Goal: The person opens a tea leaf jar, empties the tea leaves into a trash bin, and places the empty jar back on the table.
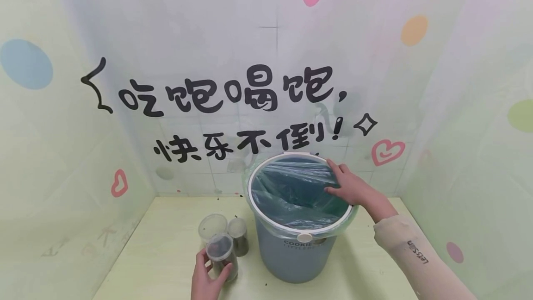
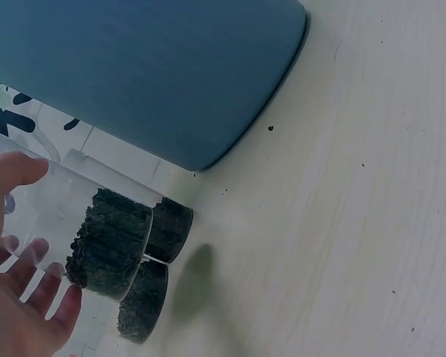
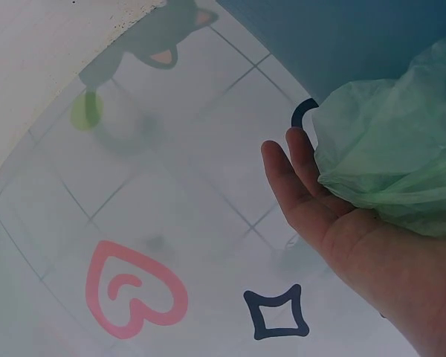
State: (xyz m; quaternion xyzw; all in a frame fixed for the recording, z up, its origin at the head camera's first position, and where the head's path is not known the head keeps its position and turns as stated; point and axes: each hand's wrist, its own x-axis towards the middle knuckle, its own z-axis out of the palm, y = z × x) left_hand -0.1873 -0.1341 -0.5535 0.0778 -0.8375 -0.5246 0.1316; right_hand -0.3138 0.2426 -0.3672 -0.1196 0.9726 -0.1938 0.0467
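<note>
My left hand (image 1: 208,274) holds a clear jar (image 1: 222,256), thumb on one side and fingers on the other. Dark, dried leaf-like bits (image 2: 110,242) fill its lower part. Two similar jars stand close behind it, a wide clear jar (image 1: 213,227) and a narrower jar (image 1: 239,240). Whether the held jar touches the table cannot be told. To their right stands a blue trash bin (image 1: 293,258), lined with a thin green plastic bag (image 3: 401,149). My right hand (image 1: 351,184) grips the bin's right rim, thumb inside and fingers over the outside, against the bag.
The bin's white rim ring (image 1: 250,189) holds the bag, whose edge hangs outside. Small dark crumbs (image 2: 270,128) lie scattered on the pale table (image 1: 166,235). Printed curtain-like walls (image 1: 208,36) enclose the table at the back and both sides.
</note>
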